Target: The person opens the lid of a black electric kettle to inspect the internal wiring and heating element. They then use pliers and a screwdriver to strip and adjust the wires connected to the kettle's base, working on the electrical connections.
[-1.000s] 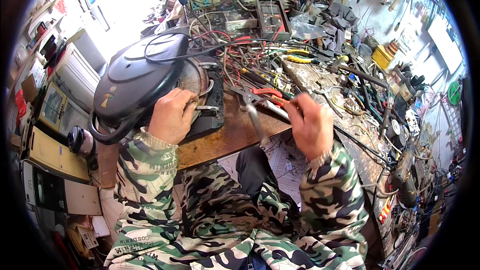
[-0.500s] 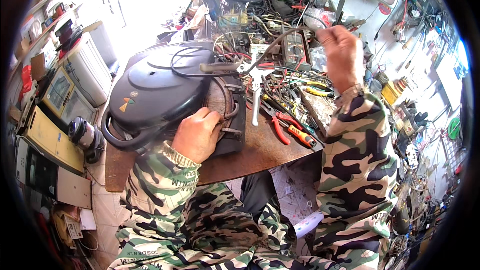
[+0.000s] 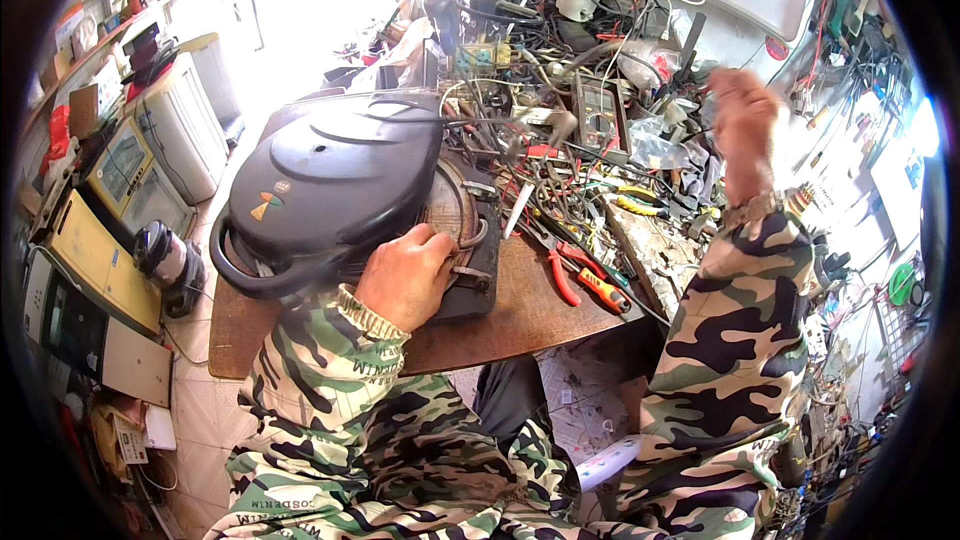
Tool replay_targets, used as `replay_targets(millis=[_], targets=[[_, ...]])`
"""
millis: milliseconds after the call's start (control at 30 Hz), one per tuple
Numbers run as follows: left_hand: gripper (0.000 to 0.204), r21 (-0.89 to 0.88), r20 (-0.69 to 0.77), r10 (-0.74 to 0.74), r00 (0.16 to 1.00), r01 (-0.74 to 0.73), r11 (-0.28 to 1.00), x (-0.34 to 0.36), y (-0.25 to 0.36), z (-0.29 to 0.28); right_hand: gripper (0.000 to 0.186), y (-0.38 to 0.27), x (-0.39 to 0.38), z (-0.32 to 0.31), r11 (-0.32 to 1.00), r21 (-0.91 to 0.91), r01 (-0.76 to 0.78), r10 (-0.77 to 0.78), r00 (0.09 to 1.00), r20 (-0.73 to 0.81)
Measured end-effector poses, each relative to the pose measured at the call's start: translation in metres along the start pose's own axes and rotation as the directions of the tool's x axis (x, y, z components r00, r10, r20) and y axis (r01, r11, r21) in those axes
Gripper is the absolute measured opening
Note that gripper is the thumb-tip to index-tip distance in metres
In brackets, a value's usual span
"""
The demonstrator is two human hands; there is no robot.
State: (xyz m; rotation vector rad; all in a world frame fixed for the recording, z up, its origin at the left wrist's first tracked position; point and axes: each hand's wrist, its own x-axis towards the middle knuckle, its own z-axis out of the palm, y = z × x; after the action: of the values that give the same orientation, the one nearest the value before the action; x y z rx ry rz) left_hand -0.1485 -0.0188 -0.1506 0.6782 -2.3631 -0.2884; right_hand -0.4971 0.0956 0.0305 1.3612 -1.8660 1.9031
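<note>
A black electric griddle [image 3: 340,170] with a rounded lid and a looped front handle sits on the brown table, part of its worn inside showing on the right. My left hand [image 3: 405,278] is closed on the near right part of its base, beside a bent metal tube [image 3: 475,235]; the fingertips are partly hidden. Raised over the clutter at the right, my right hand [image 3: 745,130] is smeared by motion, its fingers bunched together; what they hold cannot be made out. A dark cord [image 3: 410,120] lies across the lid toward a blurred brown-tipped piece [image 3: 563,126].
Red-handled pliers [image 3: 562,275] and an orange-handled tool [image 3: 603,292] lie on the table [image 3: 480,325] near its front right edge. Behind them are yellow-handled pliers [image 3: 640,202], a multimeter [image 3: 600,118] and heaped wires. Old appliances [image 3: 105,260] line the left side.
My right hand has moved to the right, and the cord's loop over the lid has shrunk. The brown-tipped piece has shifted right off the griddle. My left hand stays on the base.
</note>
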Motion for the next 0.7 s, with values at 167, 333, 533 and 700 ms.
replay_targets(millis=[167,333,533,700], targets=[[0.012,-0.021,0.027,0.022,0.999,-0.021,1.000,0.002,-0.008,0.010,0.029,0.069,-0.011,-0.016,0.845,-0.522,0.118,-0.076,0.992,0.101],[0.013,-0.027,0.027,0.006,1.000,-0.006,1.000,0.003,-0.004,0.005,0.028,0.058,-0.040,-0.017,0.748,-0.662,0.036,0.252,0.908,0.334],[0.014,0.038,0.030,-0.029,0.999,0.028,0.999,-0.008,-0.012,-0.009,0.044,0.026,-0.079,0.050,0.766,-0.590,0.255,0.225,0.753,0.618],[0.013,0.010,0.025,-0.012,1.000,0.011,1.000,-0.001,-0.006,-0.001,0.028,0.009,-0.099,0.072,0.912,-0.253,0.323,-0.004,0.623,0.782]])
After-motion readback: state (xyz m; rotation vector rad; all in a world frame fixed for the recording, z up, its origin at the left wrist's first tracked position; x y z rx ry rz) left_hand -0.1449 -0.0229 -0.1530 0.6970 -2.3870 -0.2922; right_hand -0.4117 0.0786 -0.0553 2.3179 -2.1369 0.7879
